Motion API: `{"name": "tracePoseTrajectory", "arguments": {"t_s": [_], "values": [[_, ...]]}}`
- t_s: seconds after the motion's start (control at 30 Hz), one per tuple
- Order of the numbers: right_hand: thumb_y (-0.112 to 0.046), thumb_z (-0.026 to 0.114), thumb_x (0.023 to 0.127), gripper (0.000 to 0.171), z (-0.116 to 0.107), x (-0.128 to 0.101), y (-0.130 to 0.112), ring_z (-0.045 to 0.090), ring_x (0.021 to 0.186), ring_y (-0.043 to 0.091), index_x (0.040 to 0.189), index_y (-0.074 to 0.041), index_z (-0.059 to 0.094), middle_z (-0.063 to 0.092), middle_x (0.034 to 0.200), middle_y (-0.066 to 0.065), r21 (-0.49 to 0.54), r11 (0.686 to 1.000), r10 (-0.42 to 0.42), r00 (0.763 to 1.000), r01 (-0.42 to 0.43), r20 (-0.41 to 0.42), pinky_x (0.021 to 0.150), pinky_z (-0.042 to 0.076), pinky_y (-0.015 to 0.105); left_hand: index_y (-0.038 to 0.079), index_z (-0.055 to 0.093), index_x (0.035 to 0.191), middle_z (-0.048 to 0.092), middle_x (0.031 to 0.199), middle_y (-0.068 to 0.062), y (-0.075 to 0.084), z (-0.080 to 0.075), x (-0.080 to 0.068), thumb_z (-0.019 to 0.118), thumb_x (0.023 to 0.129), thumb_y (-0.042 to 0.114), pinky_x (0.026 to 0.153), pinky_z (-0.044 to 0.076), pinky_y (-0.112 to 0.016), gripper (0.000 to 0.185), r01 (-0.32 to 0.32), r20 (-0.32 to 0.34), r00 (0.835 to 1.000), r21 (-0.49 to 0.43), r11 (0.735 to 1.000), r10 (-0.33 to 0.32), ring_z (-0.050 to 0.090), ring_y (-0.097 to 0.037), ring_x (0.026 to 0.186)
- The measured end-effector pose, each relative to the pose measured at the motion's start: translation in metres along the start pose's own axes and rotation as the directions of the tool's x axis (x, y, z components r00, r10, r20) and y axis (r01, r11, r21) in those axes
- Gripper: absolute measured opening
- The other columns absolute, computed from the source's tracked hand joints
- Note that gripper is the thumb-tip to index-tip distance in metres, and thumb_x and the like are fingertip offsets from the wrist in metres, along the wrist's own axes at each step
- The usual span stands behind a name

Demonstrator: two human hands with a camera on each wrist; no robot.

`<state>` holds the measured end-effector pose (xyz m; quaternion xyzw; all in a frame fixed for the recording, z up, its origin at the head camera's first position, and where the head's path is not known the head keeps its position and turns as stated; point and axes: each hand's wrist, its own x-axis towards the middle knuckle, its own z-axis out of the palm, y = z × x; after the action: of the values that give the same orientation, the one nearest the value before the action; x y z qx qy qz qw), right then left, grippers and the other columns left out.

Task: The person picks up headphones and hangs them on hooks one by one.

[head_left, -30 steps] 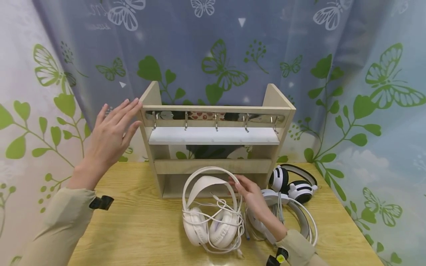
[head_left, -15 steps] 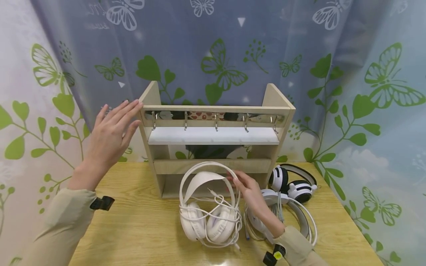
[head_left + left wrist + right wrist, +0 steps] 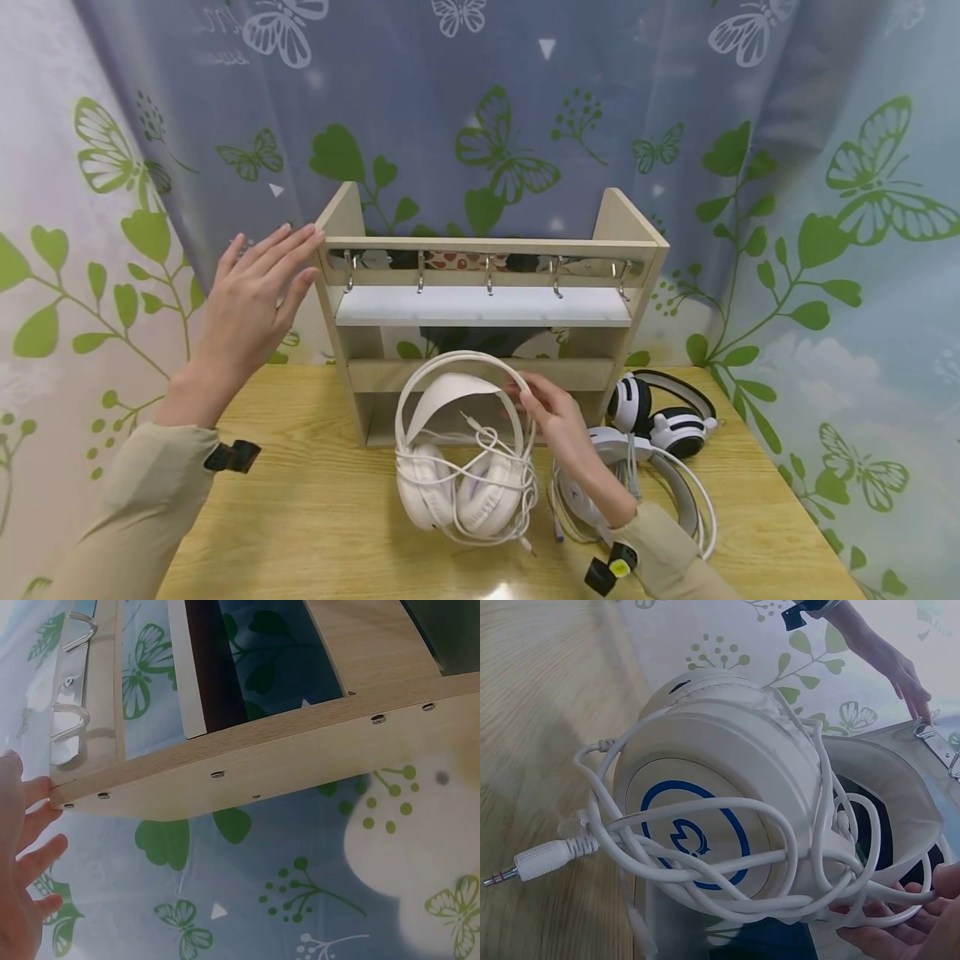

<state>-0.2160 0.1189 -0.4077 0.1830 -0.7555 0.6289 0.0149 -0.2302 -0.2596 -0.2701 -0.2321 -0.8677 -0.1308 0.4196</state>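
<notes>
Gripping white headset (image 3: pixel 463 467)'s band, right hand (image 3: pixel 555 417) nears shelf (image 3: pixel 480 308) edge.

White headphones (image 3: pixel 461 467), blue logo; pale wood rack (image 3: pixel 487 250); green butterfly-print curtain (image 3: pixel 525 108).

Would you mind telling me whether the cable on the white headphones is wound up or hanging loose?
Wound up: the cable loops repeatedly around the earcups of the white headphones, with only its plug sticking out free.

Open tabletop (image 3: pixel 300 517) lies near and left. The wooden rack (image 3: pixel 487 317) blocks the far side. Two more headsets, grey-white (image 3: pixel 667 487) and black-white (image 3: pixel 663 412), crowd the right, and loose cable (image 3: pixel 487 483) drapes the white headphones (image 3: pixel 461 467).
</notes>
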Motion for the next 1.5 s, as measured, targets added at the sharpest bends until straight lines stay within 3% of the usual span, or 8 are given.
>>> {"name": "tracePoseTrajectory", "arguments": {"t_s": [0.17, 0.4, 0.73, 1.0, 1.33, 1.5], "values": [[-0.013, 0.05, 0.108, 0.034, 0.002, 0.002, -0.006, 0.069, 0.108, 0.041, 0.137, 0.002, 0.058, 0.067, 0.123, 0.024, 0.0, 1.0, -0.009, 1.0, 0.009, -0.005, 0.081, 0.059, 0.035, 0.016, 0.052, 0.15, 0.052, 0.152, -0.007, 0.001, -0.001, 0.0, 0.057, 0.104, 0.022, 0.125, 0.014, -0.051, 0.046, 0.007, 0.003, 1.0, 0.001, 1.0, -0.007, 0.044, -0.031, 0.143], [-0.008, 0.049, 0.107, 0.033, 0.008, 0.008, -0.013, 0.068, 0.109, 0.044, 0.135, 0.006, 0.057, 0.066, 0.122, 0.028, 0.04, 0.996, -0.081, 0.997, 0.081, 0.012, 0.096, 0.055, 0.047, 0.016, 0.052, 0.15, 0.051, 0.152, -0.006, 0.001, -0.001, 0.0, 0.057, 0.104, 0.021, 0.125, 0.014, -0.051, 0.046, 0.012, 0.0, 1.0, 0.006, 1.0, -0.012, 0.044, -0.03, 0.143], [-0.003, 0.05, 0.105, 0.031, 0.02, 0.013, -0.025, 0.069, 0.105, 0.045, 0.133, 0.009, 0.058, 0.067, 0.118, 0.03, 0.045, 0.989, -0.138, 0.99, 0.138, 0.003, 0.098, 0.052, 0.054, 0.016, 0.053, 0.149, 0.052, 0.152, -0.007, 0.002, 0.0, 0.0, 0.052, 0.107, 0.028, 0.125, 0.014, -0.051, 0.044, 0.015, -0.005, 1.0, 0.01, 1.0, -0.015, 0.045, -0.031, 0.143], [-0.003, 0.051, 0.104, 0.029, 0.029, 0.017, -0.033, 0.068, 0.108, 0.041, 0.13, 0.007, 0.06, 0.068, 0.117, 0.027, 0.037, 0.986, -0.165, 0.986, 0.165, -0.007, 0.098, 0.054, 0.046, 0.015, 0.054, 0.148, 0.053, 0.151, -0.008, 0.002, 0.001, 0.001, 0.054, 0.106, 0.025, 0.125, 0.014, -0.051, 0.043, 0.013, -0.01, 1.0, 0.019, 1.0, -0.013, 0.045, -0.031, 0.143], [-0.007, 0.053, 0.105, 0.03, 0.037, 0.021, -0.044, 0.069, 0.107, 0.036, 0.132, 0.003, 0.061, 0.07, 0.118, 0.023, -0.001, 0.983, -0.181, 0.983, 0.181, 0.011, 0.096, 0.053, 0.054, 0.014, 0.054, 0.148, 0.053, 0.151, -0.007, 0.003, 0.0, 0.001, 0.055, 0.105, 0.023, 0.125, 0.014, -0.052, 0.044, 0.018, -0.003, 1.0, 0.028, 0.999, -0.018, 0.045, -0.031, 0.143], [-0.01, 0.053, 0.105, 0.031, 0.042, 0.023, -0.049, 0.069, 0.105, 0.032, 0.134, -0.001, 0.061, 0.07, 0.12, 0.02, -0.005, 0.986, -0.165, 0.986, 0.166, 0.023, 0.088, 0.055, 0.045, 0.014, 0.054, 0.148, 0.053, 0.151, -0.007, 0.004, 0.001, 0.001, 0.058, 0.104, 0.021, 0.125, 0.014, -0.052, 0.045, 0.014, -0.004, 1.0, 0.036, 0.999, -0.014, 0.045, -0.031, 0.143]]}}
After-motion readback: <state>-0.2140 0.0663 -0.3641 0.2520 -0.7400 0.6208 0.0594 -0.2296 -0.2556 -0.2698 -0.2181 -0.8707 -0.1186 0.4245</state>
